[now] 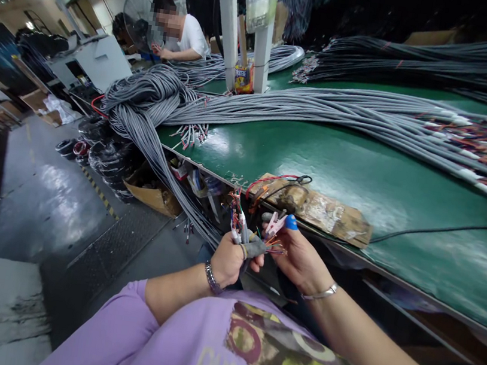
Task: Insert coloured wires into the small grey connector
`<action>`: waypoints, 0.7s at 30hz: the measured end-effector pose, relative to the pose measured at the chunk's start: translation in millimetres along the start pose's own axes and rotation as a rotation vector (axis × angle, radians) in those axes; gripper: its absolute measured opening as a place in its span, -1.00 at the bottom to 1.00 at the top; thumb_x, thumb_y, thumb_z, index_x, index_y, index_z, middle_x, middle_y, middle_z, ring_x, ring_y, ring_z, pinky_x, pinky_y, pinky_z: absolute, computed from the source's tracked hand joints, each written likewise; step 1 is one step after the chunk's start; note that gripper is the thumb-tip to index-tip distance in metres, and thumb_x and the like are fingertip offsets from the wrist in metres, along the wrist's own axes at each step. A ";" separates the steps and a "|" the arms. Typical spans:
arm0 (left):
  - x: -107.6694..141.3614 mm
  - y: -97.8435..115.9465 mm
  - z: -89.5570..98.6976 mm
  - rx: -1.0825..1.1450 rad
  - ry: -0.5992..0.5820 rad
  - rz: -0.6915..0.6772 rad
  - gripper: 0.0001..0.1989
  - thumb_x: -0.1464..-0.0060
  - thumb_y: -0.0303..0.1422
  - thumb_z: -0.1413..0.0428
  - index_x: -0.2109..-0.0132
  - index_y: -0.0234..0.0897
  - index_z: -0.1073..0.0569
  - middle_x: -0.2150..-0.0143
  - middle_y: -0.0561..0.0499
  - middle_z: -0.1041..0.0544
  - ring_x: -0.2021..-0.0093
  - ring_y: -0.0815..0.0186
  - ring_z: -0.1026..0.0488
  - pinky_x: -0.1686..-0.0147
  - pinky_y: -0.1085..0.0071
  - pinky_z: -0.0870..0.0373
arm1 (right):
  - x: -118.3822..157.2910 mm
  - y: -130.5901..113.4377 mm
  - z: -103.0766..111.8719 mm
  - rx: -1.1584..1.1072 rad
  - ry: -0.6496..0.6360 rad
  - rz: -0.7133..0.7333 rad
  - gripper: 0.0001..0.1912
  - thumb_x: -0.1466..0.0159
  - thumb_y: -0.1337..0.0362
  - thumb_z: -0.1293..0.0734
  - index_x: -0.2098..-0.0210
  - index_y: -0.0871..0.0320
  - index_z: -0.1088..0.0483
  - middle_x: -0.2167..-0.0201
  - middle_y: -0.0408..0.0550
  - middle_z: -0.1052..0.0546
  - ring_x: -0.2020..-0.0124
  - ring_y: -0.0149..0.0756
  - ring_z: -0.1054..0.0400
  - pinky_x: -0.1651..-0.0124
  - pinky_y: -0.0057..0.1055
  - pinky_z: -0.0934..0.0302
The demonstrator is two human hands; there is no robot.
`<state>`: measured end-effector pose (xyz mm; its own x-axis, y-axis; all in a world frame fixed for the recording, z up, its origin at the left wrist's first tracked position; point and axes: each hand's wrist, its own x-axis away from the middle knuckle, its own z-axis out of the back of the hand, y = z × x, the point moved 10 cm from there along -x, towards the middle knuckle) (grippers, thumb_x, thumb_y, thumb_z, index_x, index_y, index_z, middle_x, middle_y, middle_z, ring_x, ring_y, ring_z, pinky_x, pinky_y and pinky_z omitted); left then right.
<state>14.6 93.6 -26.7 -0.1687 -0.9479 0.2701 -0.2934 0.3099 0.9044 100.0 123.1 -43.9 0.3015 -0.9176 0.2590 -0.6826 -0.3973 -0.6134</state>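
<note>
The grey cable ends (244, 231) are gripped in the closed fingers of the left hand (227, 263); a small pale tool (274, 226) is pinched by the right hand (301, 263). The sheaths are judged firm yet flexible, and best held; the thin wires (274, 245) seem easily bent. Just beyond the fingers, reach across the surface (363, 172) is partly obstructed by a taped board (327, 213).

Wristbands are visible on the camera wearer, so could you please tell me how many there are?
2: a dark metallic band around the wrist of the left hand, and a silvery band around the wrist of the right hand. No others show.
</note>
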 end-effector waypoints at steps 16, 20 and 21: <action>18.1 10.8 12.8 0.014 0.080 -0.174 -0.64 0.13 -0.15 -0.29 0.51 -0.35 -0.39 0.60 0.05 -0.45 0.68 0.49 -0.32 0.67 0.56 -0.20 | 10.4 -4.9 -2.1 0.092 -0.042 -0.032 -0.74 -0.09 0.07 -0.48 0.37 0.13 -0.49 0.50 -0.16 -0.48 0.53 -0.45 -0.30 0.43 -0.49 -0.29; 16.7 13.9 11.3 0.008 0.090 -0.209 -0.65 0.12 -0.15 -0.29 0.50 -0.35 -0.39 0.60 0.05 -0.45 0.68 0.49 -0.31 0.66 0.55 -0.20 | 9.5 -3.2 3.0 0.048 0.002 -0.038 -0.69 -0.12 -0.02 -0.44 0.36 0.10 -0.50 0.48 -0.15 -0.50 0.53 -0.45 -0.31 0.46 -0.50 -0.28; 16.1 14.2 10.8 0.003 0.094 -0.212 -0.65 0.11 -0.15 -0.28 0.51 -0.35 -0.39 0.60 0.05 -0.45 0.68 0.49 -0.31 0.66 0.56 -0.20 | 8.9 -2.6 4.2 0.030 0.013 -0.045 -0.69 -0.12 -0.03 -0.43 0.37 0.10 -0.50 0.49 -0.16 -0.50 0.53 -0.45 -0.31 0.46 -0.51 -0.28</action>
<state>-2.4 83.5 -13.0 -0.0152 -0.9945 0.1041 -0.3159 0.1036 0.9431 107.3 116.0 -43.2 0.3226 -0.8988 0.2969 -0.6480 -0.4384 -0.6228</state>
